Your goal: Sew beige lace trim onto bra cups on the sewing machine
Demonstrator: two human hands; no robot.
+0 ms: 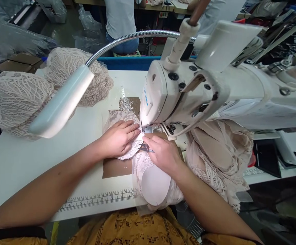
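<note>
My left hand lies flat, fingers stretched, on a pale lace piece beside the presser foot of the white sewing machine. In my right hand is a pair of thread snips, blades pointing left over the lace. The thumb and forefinger of that hand are at the fabric's edge, close in front of the needle area. Below it, a smooth white bra cup with lace around it hangs towards the table's front edge. The needle itself is too small to make out.
A lamp on a bendable metal arm reaches over the table's left side. Stacked lace cups lie behind it. Beige lace garments are heaped right of the machine. A printed ruler runs along the front edge. A person sits beyond.
</note>
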